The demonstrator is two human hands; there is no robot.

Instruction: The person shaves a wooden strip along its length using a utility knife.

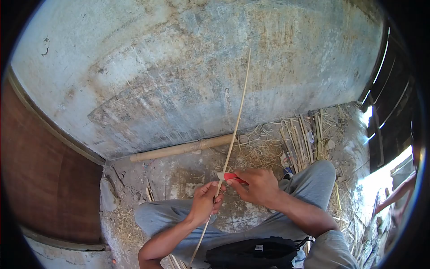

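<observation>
A long, thin bamboo strip (238, 114) runs from low in the head view up past my knees, with its far end in front of the wall. My left hand (206, 201) is closed around the strip between my legs. In my right hand (256, 184) is a red-handled utility knife (230, 176), its fingers wrapped round the handle. The pale blade lies against the strip just above my left fingers. Whether the blade cuts into the strip cannot be made out.
A thick bamboo pole (183, 150) lies along the foot of the stained wall (179, 80). Split bamboo sticks (304, 139) and shavings (257, 157) cover the floor at right. A black bag (255, 253) rests at my lap. Another person's arm (396, 195) shows at far right.
</observation>
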